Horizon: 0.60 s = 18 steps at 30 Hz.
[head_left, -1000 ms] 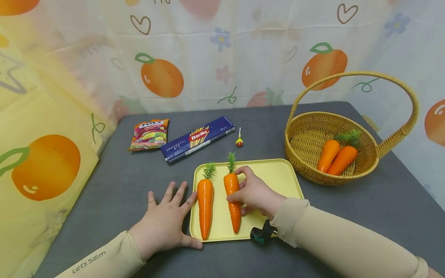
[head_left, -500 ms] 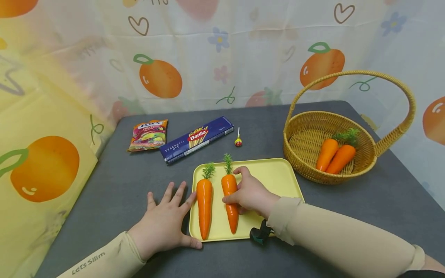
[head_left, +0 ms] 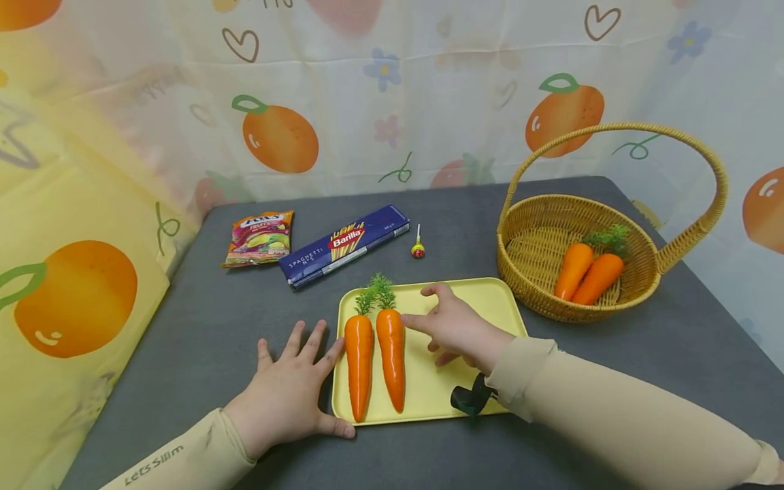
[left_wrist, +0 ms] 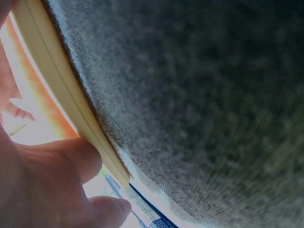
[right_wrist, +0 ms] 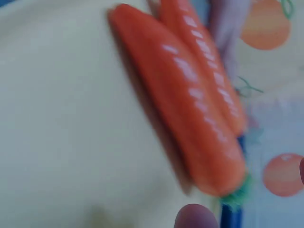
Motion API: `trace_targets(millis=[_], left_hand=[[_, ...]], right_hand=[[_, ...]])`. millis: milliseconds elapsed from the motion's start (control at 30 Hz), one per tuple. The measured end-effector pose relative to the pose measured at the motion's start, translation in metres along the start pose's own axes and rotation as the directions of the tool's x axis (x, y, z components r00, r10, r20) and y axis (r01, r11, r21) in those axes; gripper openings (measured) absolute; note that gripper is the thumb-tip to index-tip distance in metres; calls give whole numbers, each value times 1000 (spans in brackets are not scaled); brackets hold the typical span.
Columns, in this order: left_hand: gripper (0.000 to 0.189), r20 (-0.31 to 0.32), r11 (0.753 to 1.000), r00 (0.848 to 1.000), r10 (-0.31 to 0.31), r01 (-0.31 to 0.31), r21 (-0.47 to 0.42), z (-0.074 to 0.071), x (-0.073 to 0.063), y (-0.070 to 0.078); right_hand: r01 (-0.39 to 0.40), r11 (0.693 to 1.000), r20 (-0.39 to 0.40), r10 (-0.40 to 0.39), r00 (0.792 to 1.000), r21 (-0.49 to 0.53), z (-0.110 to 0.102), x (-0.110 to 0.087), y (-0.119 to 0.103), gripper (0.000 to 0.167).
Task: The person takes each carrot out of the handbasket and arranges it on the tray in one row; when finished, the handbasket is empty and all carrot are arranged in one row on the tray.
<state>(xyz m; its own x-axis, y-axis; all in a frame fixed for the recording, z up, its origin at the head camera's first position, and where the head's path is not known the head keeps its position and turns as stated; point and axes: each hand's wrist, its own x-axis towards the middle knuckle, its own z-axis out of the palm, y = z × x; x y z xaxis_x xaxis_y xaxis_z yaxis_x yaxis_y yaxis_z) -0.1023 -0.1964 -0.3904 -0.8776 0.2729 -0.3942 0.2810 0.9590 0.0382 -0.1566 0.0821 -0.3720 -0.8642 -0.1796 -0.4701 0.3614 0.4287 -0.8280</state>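
Two orange toy carrots with green tops lie side by side on a yellow tray: the left carrot (head_left: 358,367) near the tray's left rim, the right carrot (head_left: 391,361) just beside it. My left hand (head_left: 288,395) is spread on the table at the tray's left edge, its fingers straight and touching the rim (left_wrist: 61,90). Over the tray (head_left: 453,408), my right hand (head_left: 459,327) hovers right of the carrots with its fingers parted and nothing held. One fingertip (right_wrist: 195,217) shows near the carrot's top in the right wrist view.
A wicker basket (head_left: 551,309) with a tall handle holds two more carrots (head_left: 588,275) at the right. Behind the tray lie a candy bag (head_left: 260,238), a blue spaghetti box (head_left: 346,245) and a lollipop (head_left: 418,248). A patterned curtain hangs behind the table.
My right hand has shifted the right carrot leftward, close to the other carrot, then let go and drawn back to the right. The left hand has stayed in place.
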Motion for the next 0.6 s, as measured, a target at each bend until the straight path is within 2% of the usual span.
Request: trace_targets(millis=[267,500,600], left_hand=[[146,-1,1000,1000,1,-1,5,2,0,1],[145,6,1000,1000,0,0,-4,0,2,1],[144,10,1000,1000,-3,3,-10,-1,2,1]], right_hand=[[59,990,3,-60,998,128,-55,-14,-20,77],[146,968,-69,-135,988,205,-112,-30,-34,80],[155,957,-92,-137,986,244,-134,-33,-33,83]])
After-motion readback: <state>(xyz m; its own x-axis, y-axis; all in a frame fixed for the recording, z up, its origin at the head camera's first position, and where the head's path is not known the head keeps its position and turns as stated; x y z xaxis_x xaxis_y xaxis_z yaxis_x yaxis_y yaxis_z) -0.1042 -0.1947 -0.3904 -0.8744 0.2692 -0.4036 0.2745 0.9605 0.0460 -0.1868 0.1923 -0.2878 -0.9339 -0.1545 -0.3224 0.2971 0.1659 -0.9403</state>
